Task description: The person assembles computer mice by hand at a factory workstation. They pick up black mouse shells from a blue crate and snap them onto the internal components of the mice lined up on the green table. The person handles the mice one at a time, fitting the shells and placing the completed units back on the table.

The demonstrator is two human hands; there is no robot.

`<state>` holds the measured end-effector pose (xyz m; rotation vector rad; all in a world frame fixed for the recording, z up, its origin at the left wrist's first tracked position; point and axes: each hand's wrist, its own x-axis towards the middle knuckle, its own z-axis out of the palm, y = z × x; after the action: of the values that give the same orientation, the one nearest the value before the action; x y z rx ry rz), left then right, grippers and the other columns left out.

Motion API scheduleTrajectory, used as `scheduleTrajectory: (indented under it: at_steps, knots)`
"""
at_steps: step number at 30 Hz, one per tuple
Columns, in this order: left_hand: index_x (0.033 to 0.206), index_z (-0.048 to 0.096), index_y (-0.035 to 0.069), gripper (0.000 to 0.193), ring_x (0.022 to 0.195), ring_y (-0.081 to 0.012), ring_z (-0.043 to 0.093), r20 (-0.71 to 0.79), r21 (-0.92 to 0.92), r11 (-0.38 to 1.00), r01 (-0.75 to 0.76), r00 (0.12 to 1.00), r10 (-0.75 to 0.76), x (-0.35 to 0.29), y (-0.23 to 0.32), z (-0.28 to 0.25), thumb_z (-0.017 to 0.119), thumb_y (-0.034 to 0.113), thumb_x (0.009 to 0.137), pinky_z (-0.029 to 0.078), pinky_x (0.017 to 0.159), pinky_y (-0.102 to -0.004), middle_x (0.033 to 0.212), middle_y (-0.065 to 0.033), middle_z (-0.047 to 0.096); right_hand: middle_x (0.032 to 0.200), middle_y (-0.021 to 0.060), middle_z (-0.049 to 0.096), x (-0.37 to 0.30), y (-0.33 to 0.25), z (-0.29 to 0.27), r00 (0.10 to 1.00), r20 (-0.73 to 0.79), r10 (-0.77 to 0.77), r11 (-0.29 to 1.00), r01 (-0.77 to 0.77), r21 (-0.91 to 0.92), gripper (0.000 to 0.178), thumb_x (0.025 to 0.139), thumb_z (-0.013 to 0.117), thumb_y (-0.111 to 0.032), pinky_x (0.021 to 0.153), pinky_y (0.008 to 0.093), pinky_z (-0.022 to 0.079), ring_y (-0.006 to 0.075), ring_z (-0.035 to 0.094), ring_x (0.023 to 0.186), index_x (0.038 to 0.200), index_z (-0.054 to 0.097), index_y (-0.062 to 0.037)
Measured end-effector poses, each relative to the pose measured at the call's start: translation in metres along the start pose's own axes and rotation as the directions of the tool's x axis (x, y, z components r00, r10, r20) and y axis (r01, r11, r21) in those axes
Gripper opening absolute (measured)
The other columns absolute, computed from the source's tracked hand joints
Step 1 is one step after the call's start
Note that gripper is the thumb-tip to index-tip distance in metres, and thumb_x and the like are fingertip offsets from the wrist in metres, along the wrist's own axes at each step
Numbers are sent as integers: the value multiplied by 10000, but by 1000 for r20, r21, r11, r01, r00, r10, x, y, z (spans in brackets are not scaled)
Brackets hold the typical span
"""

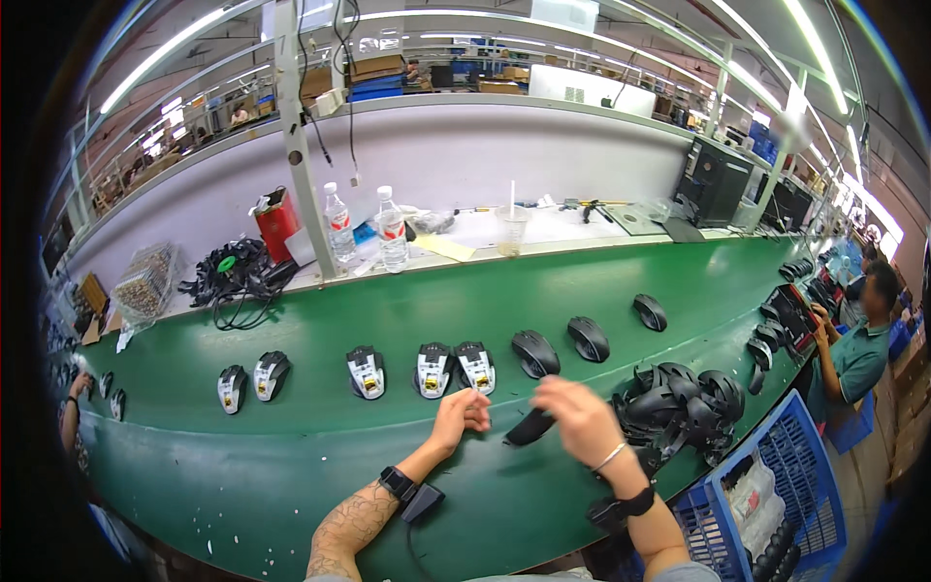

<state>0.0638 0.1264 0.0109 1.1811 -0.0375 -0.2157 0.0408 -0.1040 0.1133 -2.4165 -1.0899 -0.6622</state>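
Head view: right hand [579, 419], blurred, fingers bent beside a black shell [529, 428], its grip impossible to tell; left hand [462, 419], fingers curled, hold likewise unclear; farther, open mice [475, 371] on the green table [242, 466]; right, heaped black covers [679, 403]; near right, blue crate [824, 475].

The right hand [579, 417] is blurred and hides one end of a black shell [528, 428]; whether it grips it is unclear. The lower edge cuts off both forearms [361, 514] and the blue basket [813, 461].
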Motion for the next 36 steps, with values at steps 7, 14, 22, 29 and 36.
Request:
scheduleTrajectory:
  at_steps: [7, 14, 22, 29, 36]
  knots:
    - [922, 586, 51, 176, 765, -125, 617, 41, -247, 969, 8, 999, 2, 9, 14, -20, 524, 213, 948, 519, 641, -255, 887, -25, 607, 1202, 78, 594, 20, -22, 80, 950, -4, -314, 918, 304, 255, 381, 709, 562, 49, 932, 371, 480, 263, 532, 1178, 1073, 624, -44]
    - [999, 623, 44, 147, 754, -86, 614, -65, -92, 996, 1, 998, -7, 0, 31, -11, 640, 129, 881, 512, 654, -222, 850, 1, 632, 1205, 90, 579, 13, -17, 88, 966, -144, -217, 948, 243, 207, 409, 725, 556, 70, 963, 367, 457, 288, 509, 1186, 1108, 635, -48]
    - [913, 615, 5, 61, 804, -115, 627, -268, 123, 949, -292, 911, 315, -9, 27, 16, 633, 28, 860, 572, 704, -288, 880, -49, 632, 1217, 171, 491, -1, -27, 98, 914, -146, 379, 832, -267, 487, 764, 665, 812, -134, 887, 372, 508, 309, 553, 1083, 1316, 440, 14]
    - [860, 560, 49, 66, 797, -107, 627, -213, 75, 969, -236, 945, 247, -9, 29, 26, 626, 52, 866, 568, 666, -284, 853, -18, 622, 1185, 170, 494, 2, -28, 93, 863, -163, 478, 679, -246, 692, 718, 650, 721, 9, 874, 368, 491, 312, 569, 1033, 1314, 452, -27]
    - [959, 569, 70, 121, 924, -150, 611, -48, 121, 992, -31, 998, 37, 22, 47, 21, 607, 161, 890, 542, 729, -319, 922, -30, 626, 1145, 169, 521, 1, -11, 93, 819, -298, 490, 760, -235, 605, 683, 648, 697, -4, 852, 376, 491, 327, 570, 1013, 1296, 493, -80]
